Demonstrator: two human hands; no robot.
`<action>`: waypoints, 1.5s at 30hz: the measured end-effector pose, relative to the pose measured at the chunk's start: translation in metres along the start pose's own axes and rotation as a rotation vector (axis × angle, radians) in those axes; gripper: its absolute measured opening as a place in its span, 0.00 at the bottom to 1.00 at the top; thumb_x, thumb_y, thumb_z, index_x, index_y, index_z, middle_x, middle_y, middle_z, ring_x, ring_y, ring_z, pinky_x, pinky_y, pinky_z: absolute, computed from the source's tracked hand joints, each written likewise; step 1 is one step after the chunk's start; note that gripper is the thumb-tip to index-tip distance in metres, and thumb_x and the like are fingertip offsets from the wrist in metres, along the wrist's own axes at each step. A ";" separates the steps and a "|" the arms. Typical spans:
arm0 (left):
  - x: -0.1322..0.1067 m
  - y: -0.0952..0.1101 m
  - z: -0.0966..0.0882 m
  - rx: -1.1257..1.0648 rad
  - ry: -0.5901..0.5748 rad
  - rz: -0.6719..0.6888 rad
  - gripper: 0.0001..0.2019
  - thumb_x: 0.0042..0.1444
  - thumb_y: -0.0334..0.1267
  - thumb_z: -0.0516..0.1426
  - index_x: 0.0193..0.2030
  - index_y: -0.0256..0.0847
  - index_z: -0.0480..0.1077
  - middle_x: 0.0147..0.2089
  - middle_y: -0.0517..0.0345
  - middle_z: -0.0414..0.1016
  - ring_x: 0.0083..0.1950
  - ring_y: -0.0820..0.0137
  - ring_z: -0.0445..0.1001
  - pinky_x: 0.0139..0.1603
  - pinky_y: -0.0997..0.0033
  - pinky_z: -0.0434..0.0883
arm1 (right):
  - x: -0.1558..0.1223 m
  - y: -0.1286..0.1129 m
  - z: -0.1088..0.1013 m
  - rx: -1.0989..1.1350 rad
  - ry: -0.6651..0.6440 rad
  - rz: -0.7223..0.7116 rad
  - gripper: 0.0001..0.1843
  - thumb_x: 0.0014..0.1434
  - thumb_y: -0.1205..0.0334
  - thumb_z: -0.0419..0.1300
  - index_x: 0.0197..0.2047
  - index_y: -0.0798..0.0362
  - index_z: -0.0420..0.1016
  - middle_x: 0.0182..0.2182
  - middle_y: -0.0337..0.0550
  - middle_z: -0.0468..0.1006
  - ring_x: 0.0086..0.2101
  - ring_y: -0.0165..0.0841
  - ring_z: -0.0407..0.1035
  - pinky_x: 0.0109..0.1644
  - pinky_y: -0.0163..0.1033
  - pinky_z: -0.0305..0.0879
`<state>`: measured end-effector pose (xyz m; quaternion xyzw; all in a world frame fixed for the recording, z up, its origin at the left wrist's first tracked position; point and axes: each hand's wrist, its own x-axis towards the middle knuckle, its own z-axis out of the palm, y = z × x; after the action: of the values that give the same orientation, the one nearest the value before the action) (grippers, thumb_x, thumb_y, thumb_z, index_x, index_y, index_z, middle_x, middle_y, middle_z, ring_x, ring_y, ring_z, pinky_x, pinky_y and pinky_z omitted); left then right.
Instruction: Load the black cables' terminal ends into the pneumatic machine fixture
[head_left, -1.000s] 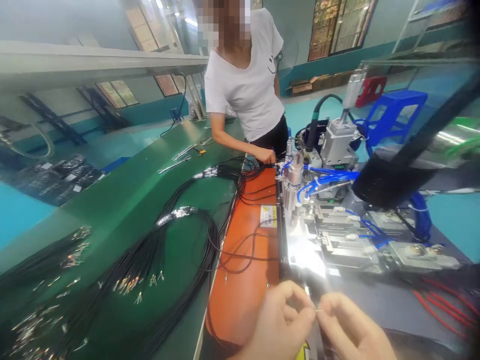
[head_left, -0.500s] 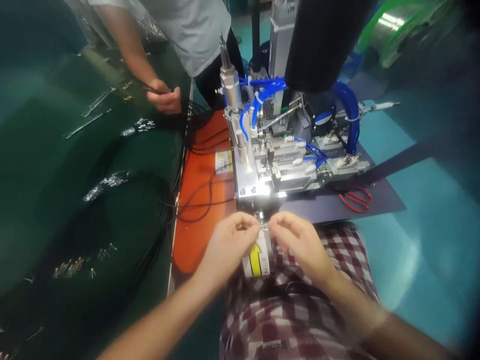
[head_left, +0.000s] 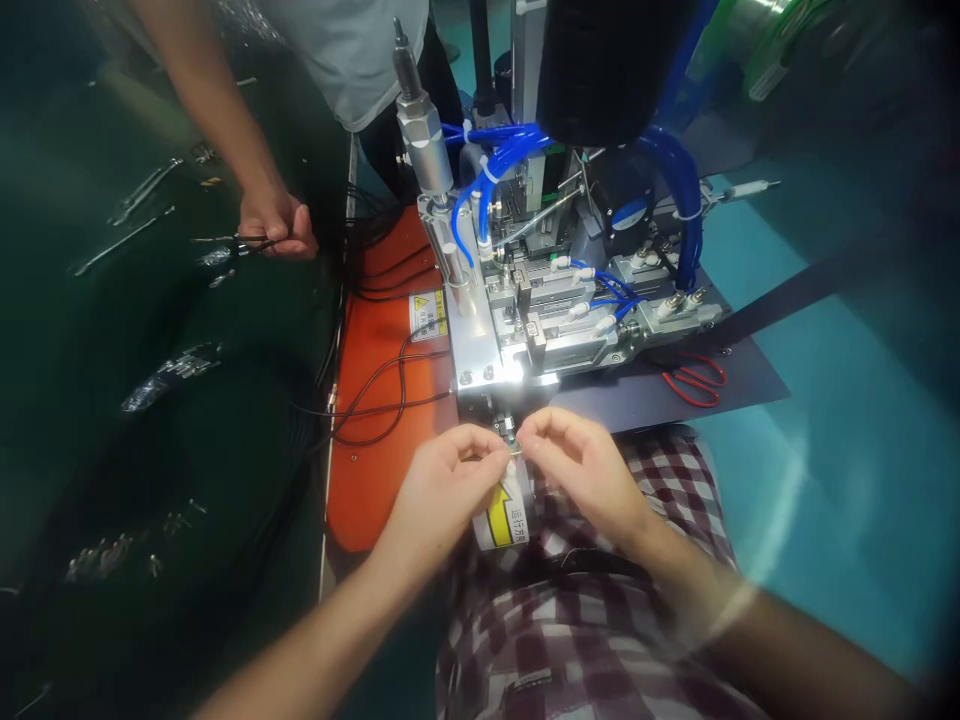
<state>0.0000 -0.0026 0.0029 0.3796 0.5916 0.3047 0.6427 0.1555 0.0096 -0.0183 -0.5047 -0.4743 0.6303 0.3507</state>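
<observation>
Above the front of the machine's small fixture (head_left: pixel 506 428), my two hands meet almost fingertip to fingertip. My left hand (head_left: pixel 446 485) is closed in a pinch, thumb against forefinger. Facing it, my right hand (head_left: pixel 589 475) pinches in the same way. A tiny shiny piece (head_left: pixel 516 453) shows between the fingertips; its kind is too small to make out. Just below lies a white label with a yellow arrow (head_left: pixel 498 515). Behind the hands stands the metal machine (head_left: pixel 480 345), with blue air tubes (head_left: pixel 517 150) and cylinders.
An orange base plate (head_left: pixel 367 500) with black cables (head_left: pixel 401 400) lies left of the machine. On the dark green tabletop (head_left: pixel 247 500) are small metal parts (head_left: pixel 169 375). A co-worker's hand (head_left: pixel 277 225) holds a black cable there. Red-handled scissors (head_left: pixel 694 380) lie right of the machine.
The whole view has shifted, so the machine sits farther left and higher. My hands stay pinched together at the fixture. The co-worker's hand has come lower over the tabletop.
</observation>
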 end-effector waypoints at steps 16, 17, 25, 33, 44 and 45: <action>0.000 -0.001 0.001 0.022 0.004 -0.015 0.09 0.54 0.40 0.59 0.30 0.36 0.68 0.18 0.71 0.55 0.18 0.84 0.48 0.17 0.85 0.49 | 0.004 0.001 -0.001 -0.096 0.005 -0.078 0.05 0.57 0.61 0.59 0.32 0.54 0.71 0.21 0.33 0.66 0.21 0.25 0.57 0.24 0.32 0.53; 0.001 0.000 0.001 0.028 0.007 -0.014 0.09 0.54 0.40 0.59 0.30 0.36 0.68 0.18 0.70 0.55 0.18 0.84 0.49 0.17 0.85 0.49 | 0.005 0.002 -0.001 -0.108 0.007 -0.086 0.05 0.57 0.62 0.60 0.32 0.54 0.71 0.21 0.33 0.66 0.21 0.25 0.58 0.25 0.32 0.54; 0.000 0.000 0.001 0.033 0.028 -0.010 0.09 0.54 0.41 0.60 0.31 0.36 0.69 0.18 0.71 0.55 0.18 0.84 0.48 0.16 0.85 0.50 | 0.003 0.002 0.002 0.070 -0.040 0.028 0.08 0.58 0.59 0.58 0.30 0.54 0.67 0.17 0.29 0.61 0.18 0.23 0.52 0.20 0.30 0.49; 0.001 -0.003 -0.001 0.011 0.025 -0.004 0.10 0.54 0.42 0.61 0.31 0.37 0.69 0.18 0.71 0.57 0.18 0.84 0.49 0.16 0.86 0.50 | 0.002 0.001 -0.005 -0.026 -0.043 0.031 0.07 0.56 0.60 0.59 0.30 0.54 0.70 0.19 0.32 0.63 0.19 0.24 0.53 0.20 0.32 0.48; 0.000 0.000 -0.001 -0.015 0.005 -0.014 0.09 0.54 0.40 0.60 0.29 0.37 0.68 0.16 0.71 0.54 0.18 0.83 0.48 0.18 0.84 0.49 | -0.002 0.005 0.004 0.072 -0.035 0.021 0.06 0.56 0.62 0.59 0.30 0.54 0.68 0.16 0.29 0.60 0.18 0.22 0.52 0.21 0.30 0.49; 0.001 -0.001 -0.001 -0.019 0.004 -0.020 0.09 0.54 0.41 0.60 0.30 0.37 0.68 0.16 0.71 0.54 0.18 0.83 0.48 0.18 0.84 0.49 | -0.002 0.005 0.004 0.092 -0.047 0.041 0.06 0.56 0.61 0.59 0.31 0.54 0.68 0.16 0.28 0.60 0.18 0.22 0.52 0.20 0.30 0.49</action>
<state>-0.0008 -0.0023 0.0020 0.3670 0.5939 0.3045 0.6480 0.1520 0.0047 -0.0222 -0.4827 -0.4423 0.6703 0.3494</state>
